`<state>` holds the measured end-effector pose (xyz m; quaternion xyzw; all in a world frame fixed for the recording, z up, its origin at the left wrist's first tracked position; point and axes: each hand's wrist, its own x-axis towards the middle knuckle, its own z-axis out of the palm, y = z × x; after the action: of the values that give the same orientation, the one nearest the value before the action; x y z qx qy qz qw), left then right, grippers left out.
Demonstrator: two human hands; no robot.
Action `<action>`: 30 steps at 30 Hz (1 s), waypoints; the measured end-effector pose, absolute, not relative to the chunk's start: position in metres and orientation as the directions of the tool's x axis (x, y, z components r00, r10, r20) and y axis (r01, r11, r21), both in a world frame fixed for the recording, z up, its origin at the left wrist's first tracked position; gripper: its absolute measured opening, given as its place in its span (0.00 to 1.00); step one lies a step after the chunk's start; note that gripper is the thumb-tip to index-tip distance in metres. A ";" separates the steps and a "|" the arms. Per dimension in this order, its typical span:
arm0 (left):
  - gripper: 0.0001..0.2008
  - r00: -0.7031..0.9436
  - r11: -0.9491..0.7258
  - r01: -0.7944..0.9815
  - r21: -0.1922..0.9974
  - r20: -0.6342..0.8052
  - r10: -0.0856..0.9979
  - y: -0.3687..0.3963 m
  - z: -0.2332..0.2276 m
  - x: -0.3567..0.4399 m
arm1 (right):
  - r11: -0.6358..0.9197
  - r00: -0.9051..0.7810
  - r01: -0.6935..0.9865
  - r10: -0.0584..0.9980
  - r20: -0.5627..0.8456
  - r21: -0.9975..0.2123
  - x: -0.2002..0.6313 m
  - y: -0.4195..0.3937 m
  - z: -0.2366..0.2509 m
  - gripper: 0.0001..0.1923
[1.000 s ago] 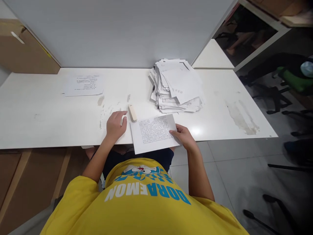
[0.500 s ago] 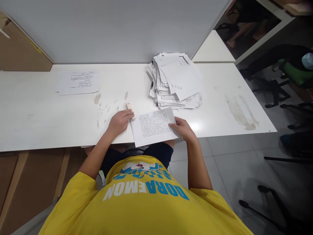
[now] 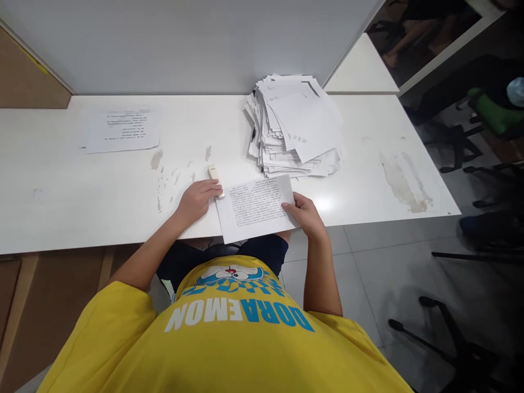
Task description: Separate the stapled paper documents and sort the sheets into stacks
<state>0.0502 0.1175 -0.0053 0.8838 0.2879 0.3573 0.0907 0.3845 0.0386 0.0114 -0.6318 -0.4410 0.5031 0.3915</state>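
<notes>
A printed sheet of paper (image 3: 257, 210) is held over the desk's front edge, tilted slightly. My right hand (image 3: 309, 214) grips its right side, thumb on top and fingers beneath. At the sheet's upper left corner is a small cream stapler (image 3: 213, 172), with my left hand (image 3: 198, 197) closed over its middle. The stapler's near end meets the corner of the paper; whether the paper lies between its jaws I cannot tell. Whether there is more than one sheet is also unclear.
A tall, uneven stack of papers (image 3: 305, 128) stands behind the sheet. Several printed pages (image 3: 123, 131) lie at the left on the white desk (image 3: 192, 125). A grey partition (image 3: 196, 43) closes off the back. Chairs and another person's legs (image 3: 409, 41) are at the right.
My left hand has slid slightly back along the stapler, so more of the stapler shows. The sheet and right hand have hardly moved; the view has shifted a little.
</notes>
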 end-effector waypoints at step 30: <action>0.27 0.551 -0.516 0.606 0.605 0.147 0.821 0.112 0.010 0.054 | -0.085 -0.142 0.150 0.984 -0.106 -0.985 0.036 0.295 0.046 0.09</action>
<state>0.0538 0.1119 0.0099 0.8440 0.4228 0.2133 0.2517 0.0361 0.2950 0.0457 -0.5192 -0.5460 0.5224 0.3993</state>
